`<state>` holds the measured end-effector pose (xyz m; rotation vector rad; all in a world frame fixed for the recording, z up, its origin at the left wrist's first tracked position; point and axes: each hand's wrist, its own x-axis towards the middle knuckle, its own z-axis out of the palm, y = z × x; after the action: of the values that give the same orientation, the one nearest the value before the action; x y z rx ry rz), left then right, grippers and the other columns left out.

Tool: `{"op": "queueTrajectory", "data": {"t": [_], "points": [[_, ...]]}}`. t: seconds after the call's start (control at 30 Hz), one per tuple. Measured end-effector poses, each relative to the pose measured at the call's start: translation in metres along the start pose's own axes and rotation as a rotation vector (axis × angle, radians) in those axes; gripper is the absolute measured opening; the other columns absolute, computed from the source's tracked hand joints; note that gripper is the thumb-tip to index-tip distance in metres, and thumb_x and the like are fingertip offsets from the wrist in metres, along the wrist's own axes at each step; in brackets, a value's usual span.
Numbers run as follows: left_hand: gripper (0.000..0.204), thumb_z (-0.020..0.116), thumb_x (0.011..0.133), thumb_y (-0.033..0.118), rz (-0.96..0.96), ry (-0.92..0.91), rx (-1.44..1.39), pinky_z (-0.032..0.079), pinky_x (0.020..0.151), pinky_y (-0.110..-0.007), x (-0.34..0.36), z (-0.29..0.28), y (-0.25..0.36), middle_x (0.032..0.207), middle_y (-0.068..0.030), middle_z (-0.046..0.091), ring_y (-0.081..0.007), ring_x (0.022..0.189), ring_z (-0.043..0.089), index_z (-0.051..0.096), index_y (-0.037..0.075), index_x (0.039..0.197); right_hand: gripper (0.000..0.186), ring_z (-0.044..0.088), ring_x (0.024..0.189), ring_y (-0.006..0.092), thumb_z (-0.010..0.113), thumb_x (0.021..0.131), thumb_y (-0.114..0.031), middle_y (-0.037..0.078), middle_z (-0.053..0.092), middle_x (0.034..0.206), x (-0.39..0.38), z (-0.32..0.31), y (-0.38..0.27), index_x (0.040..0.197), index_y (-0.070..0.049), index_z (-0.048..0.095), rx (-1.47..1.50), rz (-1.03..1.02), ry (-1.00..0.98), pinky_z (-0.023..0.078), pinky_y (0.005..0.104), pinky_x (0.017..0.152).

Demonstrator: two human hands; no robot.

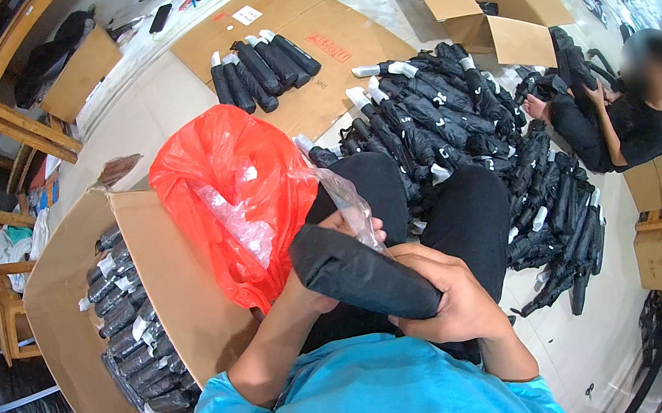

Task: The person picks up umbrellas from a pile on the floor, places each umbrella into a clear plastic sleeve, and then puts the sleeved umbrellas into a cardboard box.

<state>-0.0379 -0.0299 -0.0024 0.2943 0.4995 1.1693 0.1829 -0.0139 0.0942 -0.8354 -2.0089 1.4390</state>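
In front of my chest lies a folded umbrella in a black cloth cover (364,275), held slantwise. My right hand (451,296) is wrapped round its lower right end. My left hand (341,224), partly hidden behind the umbrella, has its fingers closed on a clear plastic sleeve (347,197) that sticks up beyond it. Just left of that hand, a red plastic bag (211,170) with clear plastic inside rests by my leg. Beyond my knees spreads a large pile of black folded umbrellas (444,122), several showing white ends.
At left stands an open cardboard box (184,270) with wrapped umbrellas (136,322) stacked inside. Ahead, a row of umbrellas (260,69) lies on flat cardboard (212,43). Another open box (535,37) is at far right. A seated person (633,125) at right handles dark umbrellas.
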Motion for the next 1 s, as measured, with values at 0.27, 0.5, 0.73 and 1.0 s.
{"op": "queueTrajectory", "data": {"t": [0.27, 0.5, 0.73, 1.0], "points": [[0.017, 0.069, 0.106, 0.022, 0.194, 0.271, 0.247, 0.062, 0.082, -0.032, 0.018, -0.005, -0.009, 0.103, -0.0033, 0.07, -0.0123, 0.091, 0.071, 0.065, 0.007, 0.113, 0.065, 0.064, 0.127, 0.0327, 0.085, 0.068, -0.001, 0.021, 0.064, 0.135, -0.006, -0.008, 0.006, 0.129, 0.007, 0.066, 0.013, -0.003, 0.139, 0.046, 0.0394, 0.109], [0.016, 0.063, 0.11, 0.026, 0.057, 0.389, 0.127, 0.063, 0.088, -0.037, 0.008, 0.017, 0.004, 0.1, -0.0016, 0.069, -0.0145, 0.095, 0.07, 0.062, 0.01, 0.108, 0.059, 0.063, 0.125, 0.0285, 0.082, 0.07, -0.001, 0.018, 0.065, 0.134, -0.006, -0.006, 0.015, 0.128, 0.006, 0.068, 0.211, 0.193, 0.318, 0.044, 0.0372, 0.11], [0.04, 0.057, 0.111, 0.037, 0.059, 0.219, 0.005, 0.06, 0.101, -0.044, 0.009, 0.023, 0.009, 0.127, -0.012, 0.072, -0.0257, 0.113, 0.073, 0.057, 0.006, 0.137, 0.061, 0.065, 0.127, 0.0324, 0.084, 0.069, 0.0, 0.018, 0.064, 0.137, 0.001, 0.0, 0.024, 0.128, 0.003, 0.068, -0.028, 0.009, 0.178, 0.048, 0.0402, 0.108], [0.042, 0.051, 0.11, 0.036, 0.245, 0.315, 0.115, 0.055, 0.107, -0.05, 0.02, 0.017, 0.021, 0.132, -0.0204, 0.068, -0.0361, 0.128, 0.065, 0.058, 0.002, 0.134, 0.062, 0.07, 0.112, 0.0254, 0.086, 0.074, -0.002, 0.016, 0.071, 0.123, -0.012, 0.017, 0.028, 0.132, 0.002, 0.065, 0.081, 0.154, 0.179, 0.052, 0.0377, 0.099]]}}
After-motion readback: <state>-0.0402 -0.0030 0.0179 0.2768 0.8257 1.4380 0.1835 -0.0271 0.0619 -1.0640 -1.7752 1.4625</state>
